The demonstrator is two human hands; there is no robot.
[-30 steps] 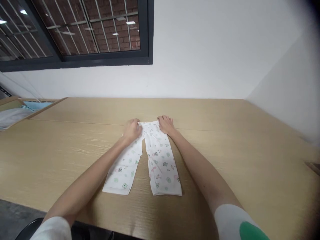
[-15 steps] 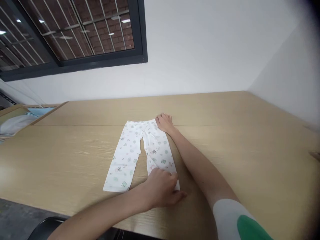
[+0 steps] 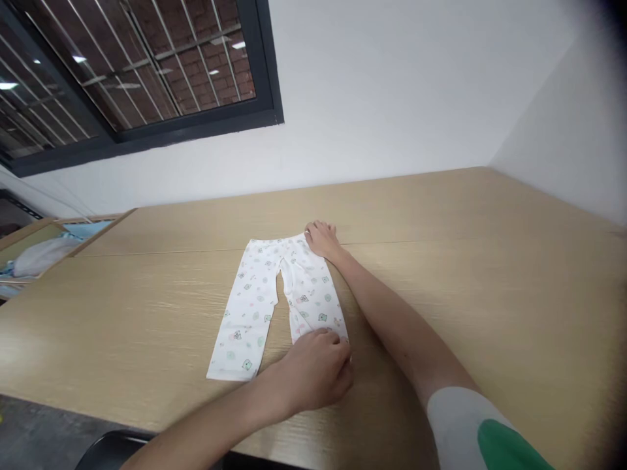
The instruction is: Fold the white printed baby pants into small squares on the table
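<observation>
White children's pants (image 3: pixel 243 307) printed with small green, pink and grey figures lie spread on the table, waistband toward the wall and legs toward me. My left hand (image 3: pixel 321 369) covers the lower end of the right-hand leg. Its fingers are curled closed on the leg's outer edge by the hem, and the hem itself is hidden beneath the hand. At the far right corner of the waistband rests my right hand (image 3: pixel 322 239), fingers bent and closed over the fabric there. The other leg lies flat, untouched.
The wooden table (image 3: pixel 147 313) reaches the white wall (image 3: pixel 382 98), with a seam across its top. A bin (image 3: pixel 53 251) holding light blue and white cloth stands at the left. Above it is a barred window (image 3: pixel 161 65). A black chair (image 3: pixel 110 447) stands at the front edge.
My left hand's thumb and fingers have drawn in and closed on the leg's edge. My right hand stays at the waistband corner. The view has tilted slightly.
</observation>
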